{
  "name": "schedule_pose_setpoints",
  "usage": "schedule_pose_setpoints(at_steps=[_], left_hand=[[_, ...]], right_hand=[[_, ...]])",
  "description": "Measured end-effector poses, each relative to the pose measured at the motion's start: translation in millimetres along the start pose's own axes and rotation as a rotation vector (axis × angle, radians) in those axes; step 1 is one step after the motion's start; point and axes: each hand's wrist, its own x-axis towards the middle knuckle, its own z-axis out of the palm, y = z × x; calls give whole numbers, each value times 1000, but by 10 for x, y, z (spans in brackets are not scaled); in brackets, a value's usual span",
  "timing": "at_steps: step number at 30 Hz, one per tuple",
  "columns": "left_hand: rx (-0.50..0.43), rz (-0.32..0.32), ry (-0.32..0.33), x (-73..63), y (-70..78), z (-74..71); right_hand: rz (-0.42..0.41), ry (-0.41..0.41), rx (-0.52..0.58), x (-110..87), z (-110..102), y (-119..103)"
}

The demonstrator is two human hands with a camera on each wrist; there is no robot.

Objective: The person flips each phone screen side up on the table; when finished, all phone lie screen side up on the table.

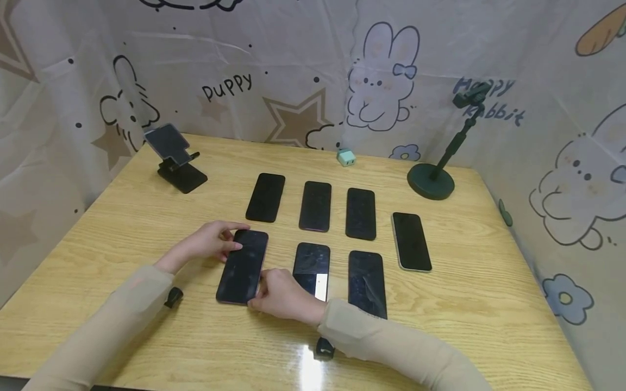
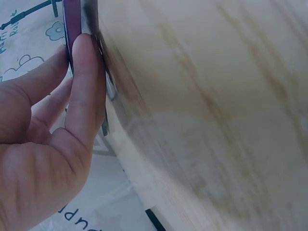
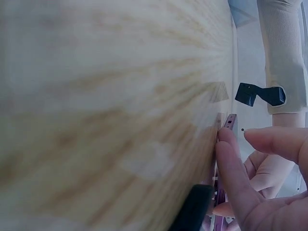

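Near the front left, a smartphone with a dark screen and a purple edge lies screen up between both hands. My left hand pinches its upper left part, thumb over the screen. In the left wrist view, left-hand fingers press against the purple edge. At the phone's lower right corner, my right hand holds the side with its fingertips. The right wrist view has the right fingers along the purple edge. Beside the right hand lies another phone, partly hidden by it.
A row of dark phones lies behind. One phone is right of the right hand, another farther right. A folding phone stand is back left, a green charger at the rear, a round-based stand back right.
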Motion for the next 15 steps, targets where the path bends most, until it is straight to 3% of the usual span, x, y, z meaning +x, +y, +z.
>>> schedule_pose_setpoints(at_steps=[8, 15], left_hand=[[10, -26, 44, -3, 26, 3], [26, -47, 86, 11, 53, 20]], right_hand=[[-10, 11, -58, 22, 9, 4], [10, 13, -42, 32, -7, -11]])
